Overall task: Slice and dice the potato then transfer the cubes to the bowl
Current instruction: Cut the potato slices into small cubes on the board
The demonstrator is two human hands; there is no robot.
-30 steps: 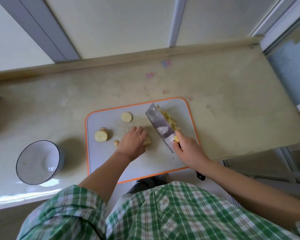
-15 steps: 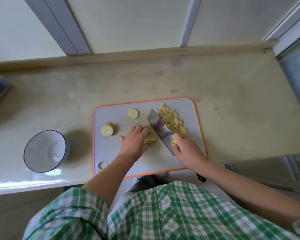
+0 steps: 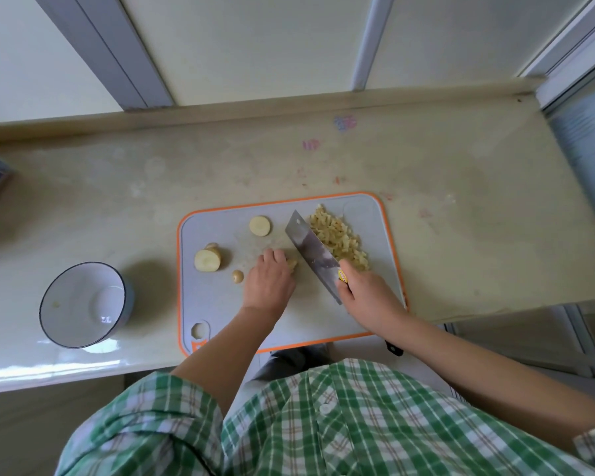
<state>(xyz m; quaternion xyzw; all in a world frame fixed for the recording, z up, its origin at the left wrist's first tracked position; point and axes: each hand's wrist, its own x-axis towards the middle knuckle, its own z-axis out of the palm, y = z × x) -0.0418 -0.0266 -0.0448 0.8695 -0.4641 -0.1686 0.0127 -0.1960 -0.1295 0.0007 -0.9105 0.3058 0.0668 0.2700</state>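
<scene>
Grey board [image 3: 220, 304]: cleaver [image 3: 311, 250] in right hand [image 3: 368, 297], tip far-left; potato piece [image 3: 292, 264] under curled left hand [image 3: 268, 283].

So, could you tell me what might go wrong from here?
The left hand pins the potato piece right beside the cleaver, so its fingers could get nicked. The cubes lie close to the board's right edge and could spill. The bowl stands off the board to the left, so cubes may drop in transfer.

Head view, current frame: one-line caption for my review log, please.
Left hand steadies a potato piece on the cutting board while the right hand holds the cleaver beside the diced pile.
</scene>
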